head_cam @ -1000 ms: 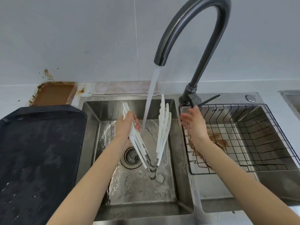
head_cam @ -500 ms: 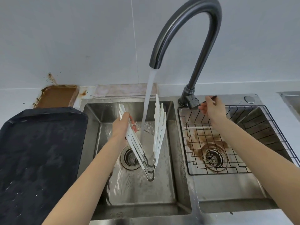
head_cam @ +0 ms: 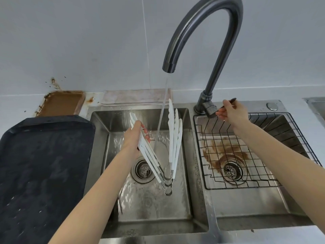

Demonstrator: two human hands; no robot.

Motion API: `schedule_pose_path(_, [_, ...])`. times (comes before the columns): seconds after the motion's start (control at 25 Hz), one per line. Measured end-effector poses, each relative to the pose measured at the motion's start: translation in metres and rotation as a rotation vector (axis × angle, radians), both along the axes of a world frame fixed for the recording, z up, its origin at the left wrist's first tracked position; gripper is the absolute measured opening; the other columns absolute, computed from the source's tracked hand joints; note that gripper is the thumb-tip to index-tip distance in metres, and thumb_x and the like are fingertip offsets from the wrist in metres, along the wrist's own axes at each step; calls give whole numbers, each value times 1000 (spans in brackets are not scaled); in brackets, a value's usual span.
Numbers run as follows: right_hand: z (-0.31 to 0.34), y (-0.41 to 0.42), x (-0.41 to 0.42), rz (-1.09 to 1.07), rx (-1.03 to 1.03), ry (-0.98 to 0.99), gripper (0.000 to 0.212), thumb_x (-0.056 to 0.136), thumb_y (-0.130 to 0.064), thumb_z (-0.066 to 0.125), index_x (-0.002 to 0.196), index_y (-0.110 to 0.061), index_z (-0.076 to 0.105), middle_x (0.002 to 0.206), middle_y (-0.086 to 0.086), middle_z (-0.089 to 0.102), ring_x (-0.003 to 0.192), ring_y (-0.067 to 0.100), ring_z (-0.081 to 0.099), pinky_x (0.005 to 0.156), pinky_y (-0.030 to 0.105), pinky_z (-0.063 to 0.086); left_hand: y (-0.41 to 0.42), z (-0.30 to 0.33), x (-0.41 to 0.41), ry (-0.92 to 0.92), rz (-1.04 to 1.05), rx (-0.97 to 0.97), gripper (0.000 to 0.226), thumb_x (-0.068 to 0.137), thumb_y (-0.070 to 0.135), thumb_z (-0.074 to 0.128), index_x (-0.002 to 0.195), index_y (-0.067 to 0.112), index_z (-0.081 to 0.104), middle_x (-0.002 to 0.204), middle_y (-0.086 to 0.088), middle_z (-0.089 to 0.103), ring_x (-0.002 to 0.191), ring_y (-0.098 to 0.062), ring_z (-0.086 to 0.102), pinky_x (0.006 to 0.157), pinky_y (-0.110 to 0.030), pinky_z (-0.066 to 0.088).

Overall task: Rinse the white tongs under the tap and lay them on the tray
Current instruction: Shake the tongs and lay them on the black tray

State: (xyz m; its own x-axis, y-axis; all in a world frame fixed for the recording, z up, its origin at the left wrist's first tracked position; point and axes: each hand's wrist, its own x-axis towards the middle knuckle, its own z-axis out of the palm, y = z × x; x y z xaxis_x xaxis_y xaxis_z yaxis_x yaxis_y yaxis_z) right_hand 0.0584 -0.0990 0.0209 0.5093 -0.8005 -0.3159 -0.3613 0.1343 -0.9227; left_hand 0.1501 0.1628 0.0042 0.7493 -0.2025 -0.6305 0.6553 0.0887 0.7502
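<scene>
Head view: a double sink seen from above, both arms reaching in.
Sink [head_cam: 186, 205]: steel, two basins; the left basin is wet and holds the action, the right one holds a wire rack [head_cam: 263, 184] over a rusty stain.
Tray [head_cam: 44, 173]: dark, wet, just left of the sink; no tongs on it yet.
Tap [head_cam: 209, 29]: tall curved spout over the left basin, with a thin stream [head_cam: 162, 111] falling from it.
Tongs [head_cam: 174, 136]: white, several nested together, held in the left basin in a V with the hinge end down and the tips up; the stream passes between the two arms.
Left hand [head_cam: 134, 141]: fingers curled round the left arm of the tongs, gripping it near the upper half.
Right hand [head_cam: 232, 113]: thumb and fingers pinching the tap lever [head_cam: 230, 101] beside the tap base.
Progress: rinsing looks about finished or close to it, judging by the thin stream and the hand on the lever.
Left to do: carry the tongs left and lay them on the tray.
</scene>
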Motion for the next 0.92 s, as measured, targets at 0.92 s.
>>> schedule_pose_path(0.92, [3, 24, 2, 42, 86, 103, 44, 93, -28, 50, 125, 2, 45, 78, 3, 60, 74, 14, 61, 82, 31, 54, 4, 5, -1, 11, 11, -17, 12, 80, 13, 48, 68, 13, 46, 48, 0, 45, 31, -10, 39, 42, -18, 38])
